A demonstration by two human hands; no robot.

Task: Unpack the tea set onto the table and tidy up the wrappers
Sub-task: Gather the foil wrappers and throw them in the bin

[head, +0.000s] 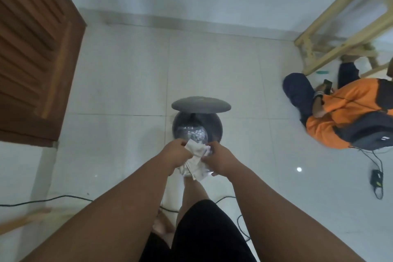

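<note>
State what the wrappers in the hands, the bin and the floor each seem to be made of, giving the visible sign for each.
Wrappers: probably thin white paper with some clear plastic film, since they crumple and crease between the left hand and right hand.
Bin: likely matt grey plastic, though painted metal is possible; smooth, dull surface.
Floor: glazed tile, glossy with grout lines and reflected light spots.

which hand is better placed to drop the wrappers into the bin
Neither clearly: left hand and right hand both grip the crumpled wrappers just short of the open bin. Releasing together looks best.
</note>
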